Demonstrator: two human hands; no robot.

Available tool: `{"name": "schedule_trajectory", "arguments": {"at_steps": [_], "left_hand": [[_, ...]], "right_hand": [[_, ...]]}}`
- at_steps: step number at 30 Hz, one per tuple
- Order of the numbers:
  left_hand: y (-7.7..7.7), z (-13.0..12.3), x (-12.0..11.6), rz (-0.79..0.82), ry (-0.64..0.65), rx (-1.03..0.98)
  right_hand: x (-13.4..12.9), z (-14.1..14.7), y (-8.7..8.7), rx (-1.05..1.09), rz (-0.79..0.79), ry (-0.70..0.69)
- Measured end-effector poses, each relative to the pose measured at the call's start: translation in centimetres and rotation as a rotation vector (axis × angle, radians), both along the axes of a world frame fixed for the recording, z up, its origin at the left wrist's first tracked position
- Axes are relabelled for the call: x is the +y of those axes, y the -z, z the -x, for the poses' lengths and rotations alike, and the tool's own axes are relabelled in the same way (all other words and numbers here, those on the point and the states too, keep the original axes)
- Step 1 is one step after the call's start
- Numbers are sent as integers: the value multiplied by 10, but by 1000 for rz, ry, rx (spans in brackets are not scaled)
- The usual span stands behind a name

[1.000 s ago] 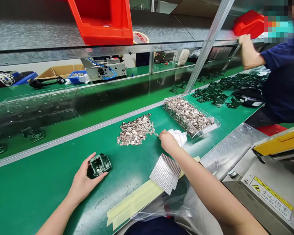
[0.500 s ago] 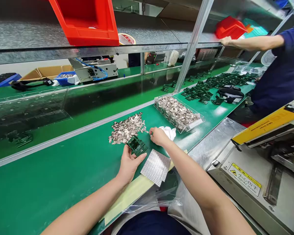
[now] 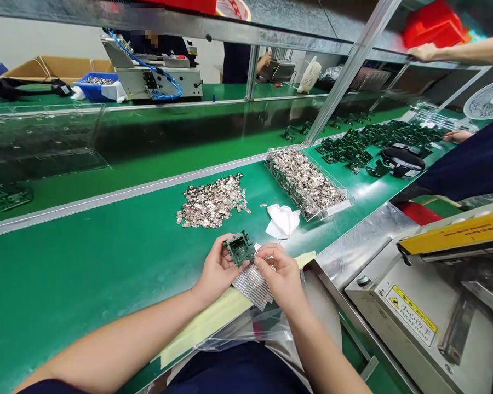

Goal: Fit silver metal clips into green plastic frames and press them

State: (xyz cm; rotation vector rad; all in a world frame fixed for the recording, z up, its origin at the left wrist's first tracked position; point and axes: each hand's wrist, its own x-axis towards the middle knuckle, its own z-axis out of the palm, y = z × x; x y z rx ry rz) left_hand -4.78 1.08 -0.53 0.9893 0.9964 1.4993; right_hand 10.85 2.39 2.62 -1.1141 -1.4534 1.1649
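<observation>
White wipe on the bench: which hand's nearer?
Right. The right hand is just below the white wipe in the view, not touching it; the left hand is farther off, lower left, holding the green circuit board.

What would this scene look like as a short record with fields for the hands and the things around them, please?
Left hand: holds a green circuit-board assembly
Right hand: fingertips at the assembly's near right side; any small part in them cannot be made out
Loose pile: small metal pieces on the green work surface
Container: clear plastic tray, full of similar pieces
Beside tray: crumpled white cloth or tissue
Below hands: silver gridded sheet
</observation>
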Motion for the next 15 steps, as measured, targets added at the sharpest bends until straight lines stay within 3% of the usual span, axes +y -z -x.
{"name": "schedule_trajectory", "arguments": {"at_steps": [3,15], "left_hand": [[1,0,-5,-26,37,41],[-2,1,-11,-8,124,68]], "right_hand": [[-5,8,6,-38,-63,42],[-8,11,5,-20,4,47]]}}
